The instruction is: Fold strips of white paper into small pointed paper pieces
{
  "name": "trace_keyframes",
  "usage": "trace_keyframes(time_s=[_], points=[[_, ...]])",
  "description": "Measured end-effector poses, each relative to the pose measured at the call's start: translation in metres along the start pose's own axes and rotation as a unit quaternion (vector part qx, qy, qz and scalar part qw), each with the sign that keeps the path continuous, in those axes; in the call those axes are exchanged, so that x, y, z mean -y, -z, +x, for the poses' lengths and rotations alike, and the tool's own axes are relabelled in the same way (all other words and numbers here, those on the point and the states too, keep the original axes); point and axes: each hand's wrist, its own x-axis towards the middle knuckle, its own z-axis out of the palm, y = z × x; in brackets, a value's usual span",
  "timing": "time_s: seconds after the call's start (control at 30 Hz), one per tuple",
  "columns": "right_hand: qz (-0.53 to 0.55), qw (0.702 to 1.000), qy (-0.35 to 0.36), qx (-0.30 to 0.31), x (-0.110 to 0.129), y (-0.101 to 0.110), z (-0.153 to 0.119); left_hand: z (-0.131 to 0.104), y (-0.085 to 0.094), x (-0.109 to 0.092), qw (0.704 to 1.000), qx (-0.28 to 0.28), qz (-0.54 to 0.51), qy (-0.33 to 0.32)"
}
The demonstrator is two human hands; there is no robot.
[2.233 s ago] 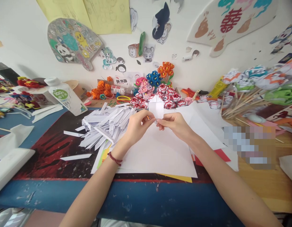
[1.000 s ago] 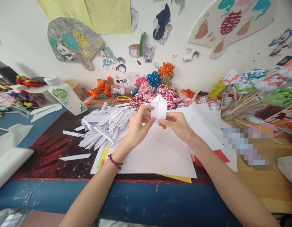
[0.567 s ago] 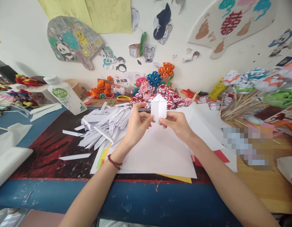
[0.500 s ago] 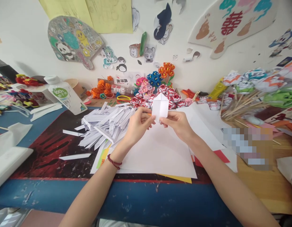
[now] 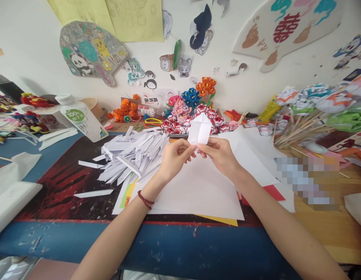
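A small folded piece of white paper (image 5: 200,130) with a pointed top and a crease down its middle is held up above the table. My left hand (image 5: 178,155) pinches its lower left corner between thumb and fingers. At the lower right edge, my right hand (image 5: 215,152) grips it the same way, the two thumbs close together. Beneath both hands lie large white sheets (image 5: 194,190), with coloured paper showing at their edges. A heap of folded white paper strips (image 5: 133,153) lies to the left of my left hand.
A white bottle (image 5: 81,118) stands at the back left. Red-and-white paper flowers (image 5: 171,126) and crocheted orange flowers (image 5: 126,111) line the wall side. On the right are wooden sticks (image 5: 291,134) bearing paper flowers. A white box-like object (image 5: 15,206) sits at the left edge.
The folded paper has tilted, its tip now leaning slightly to the right. My hands have drawn closer together at its lower edge.
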Motion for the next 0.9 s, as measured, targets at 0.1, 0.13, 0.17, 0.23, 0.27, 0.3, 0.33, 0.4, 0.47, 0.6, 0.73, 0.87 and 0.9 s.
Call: trace_keyframes(time_s=[0.1,0.13,0.17,0.23,0.27,0.3,0.33,0.4,0.47,0.6,0.73,0.87,0.9], points=[[0.008,1.0,0.002,-0.002,-0.0018,-0.0002,0.0001,-0.001,-0.002,-0.0003,0.999,-0.016,0.035,-0.016],[0.01,1.0,0.002,-0.002,-0.0023,-0.0001,0.0002,-0.0012,-0.0024,-0.0006,0.999,-0.021,0.046,-0.02],[0.013,1.0,0.003,-0.002,-0.0026,-0.0001,0.0003,-0.0012,-0.0026,-0.001,0.998,-0.024,0.052,-0.022],[0.016,1.0,0.005,-0.003,-0.0032,0.0,0.0006,-0.001,-0.0026,-0.002,0.998,-0.02,0.053,-0.018],[0.017,1.0,0.006,-0.003,-0.0033,-0.0001,0.0007,-0.0008,-0.0024,-0.0025,0.998,-0.015,0.051,-0.014],[0.018,1.0,0.006,-0.003,-0.0034,-0.0002,0.0009,-0.0006,-0.0021,-0.0031,0.999,-0.01,0.05,-0.01],[0.018,1.0,0.006,-0.004,-0.0035,-0.0003,0.001,-0.0005,-0.0018,-0.0035,0.999,-0.006,0.051,-0.008],[0.016,1.0,0.006,-0.007,-0.0036,-0.0007,0.001,-0.0003,-0.0015,-0.0038,0.998,-0.002,0.056,-0.011],[0.012,1.0,0.005,-0.014,-0.0037,-0.0011,0.0009,-0.0006,-0.0018,-0.0033,0.997,0.0,0.067,-0.022],[0.01,1.0,-0.003,-0.016,-0.0044,-0.0016,0.0008,-0.0019,-0.0044,-0.0006,0.994,-0.01,0.101,-0.039],[0.003,1.0,-0.003,-0.01,-0.0058,-0.0011,0.0016,-0.0028,-0.006,0.0015,0.992,-0.021,0.12,-0.041],[-0.017,1.0,0.005,0.002,-0.0052,0.0003,0.0014,-0.0033,-0.0047,0.0013,0.989,-0.028,0.14,-0.048],[-0.018,1.0,0.005,0.006,-0.0048,0.0006,0.0012,-0.0033,-0.0042,0.0011,0.988,-0.029,0.147,-0.049]])
